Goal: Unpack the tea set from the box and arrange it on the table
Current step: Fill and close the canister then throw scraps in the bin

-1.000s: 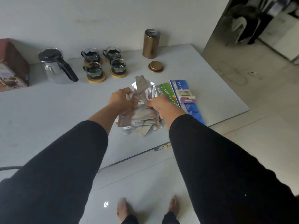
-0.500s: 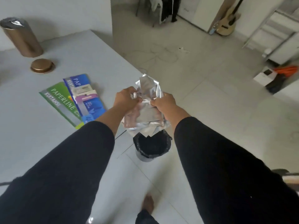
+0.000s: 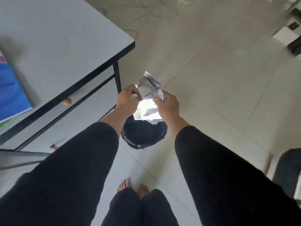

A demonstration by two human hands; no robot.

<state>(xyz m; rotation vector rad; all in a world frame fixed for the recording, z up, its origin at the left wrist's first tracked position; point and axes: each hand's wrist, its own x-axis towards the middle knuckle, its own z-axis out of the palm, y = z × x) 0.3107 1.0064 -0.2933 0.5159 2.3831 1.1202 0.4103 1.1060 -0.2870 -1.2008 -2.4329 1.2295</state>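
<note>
— What is being held, and where?

— A crumpled bundle of shiny silver foil wrapping (image 3: 149,95) is held by both hands in the air, directly above a round bin lined with a black plastic bag (image 3: 144,136) that stands on the pale tiled floor (image 3: 219,75). The lower sheets of the foil hang down close to the bin's far rim; whether they touch it cannot be told.

— How is the grip of each hand described?

— The left hand (image 3: 127,101) is closed around the left edge of the foil, the fingers curled over it. The right hand (image 3: 167,106) is closed on the right edge, the foil being pinched between thumb and curled fingers. Both arms are covered by long black sleeves (image 3: 219,168).

— Where is the table?

— The grey-topped table with a black metal frame (image 3: 65,46) is seen to the left of the hands, its corner near the left hand. A blue printed pack (image 3: 11,93) lies on it at the left edge of the view, blurred. 2 small wooden knobs (image 3: 66,101) are seen under the table's edge.

— Is any of the tea set seen?

— None of it falls within the view. 2 bare feet (image 3: 133,188) are seen on the floor below the bin.
</note>
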